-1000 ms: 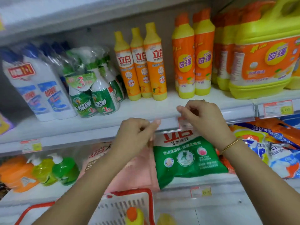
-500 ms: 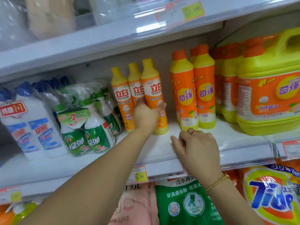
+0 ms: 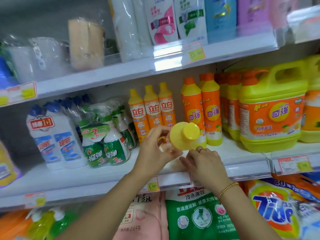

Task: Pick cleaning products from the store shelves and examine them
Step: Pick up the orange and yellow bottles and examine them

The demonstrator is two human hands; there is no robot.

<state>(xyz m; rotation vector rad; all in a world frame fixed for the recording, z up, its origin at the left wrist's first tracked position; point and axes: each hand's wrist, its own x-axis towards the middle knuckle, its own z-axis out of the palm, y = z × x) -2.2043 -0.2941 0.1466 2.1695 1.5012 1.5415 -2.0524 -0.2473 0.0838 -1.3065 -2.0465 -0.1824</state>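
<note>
While stocked shelves (image 3: 107, 172) face me, my left hand (image 3: 152, 150) grips the yellow-capped bottle (image 3: 184, 135), right hand (image 3: 206, 164) slack at five o'clock.

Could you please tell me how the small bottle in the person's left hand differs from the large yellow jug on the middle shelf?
The small bottle is tipped, yellow cap toward the camera, held off the shelf by the left hand; the large jug stands upright on the shelf. The small bottle is slim with no handle in view; the large jug is far bulkier, with a moulded handle. Both are yellow with orange.
</note>
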